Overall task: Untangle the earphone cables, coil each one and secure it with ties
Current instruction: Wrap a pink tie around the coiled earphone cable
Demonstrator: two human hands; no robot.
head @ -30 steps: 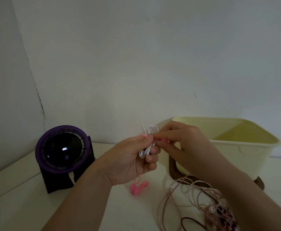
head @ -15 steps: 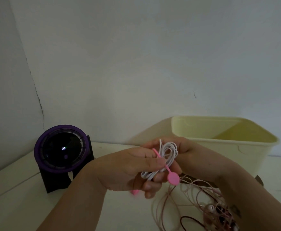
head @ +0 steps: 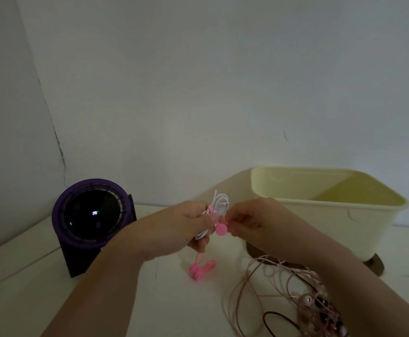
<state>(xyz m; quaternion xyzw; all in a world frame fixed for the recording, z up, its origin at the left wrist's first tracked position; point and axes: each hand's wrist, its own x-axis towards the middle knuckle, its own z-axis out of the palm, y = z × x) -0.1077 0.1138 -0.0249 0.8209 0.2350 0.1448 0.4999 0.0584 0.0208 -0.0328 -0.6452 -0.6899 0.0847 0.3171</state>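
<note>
The left hand [head: 186, 229] is raised above the table [head: 23, 268], knuckles up, fingers curled round a coiled white earphone cable [head: 220, 203] whose loops stick up above the thumb. Facing it and almost touching, the right hand [head: 249, 222] pinches one end of a pink tie [head: 221, 230] that crosses the coil; the tie's round tab hangs between the hands. Spare pink ties [head: 201, 267] lie on the table below, tangled pinkish cables [head: 271, 283] under the right forearm. A cream tub [head: 320, 210] stands behind. The purple-rimmed device [head: 94, 215] at left shows small lit digits, too blurred to read.
</note>
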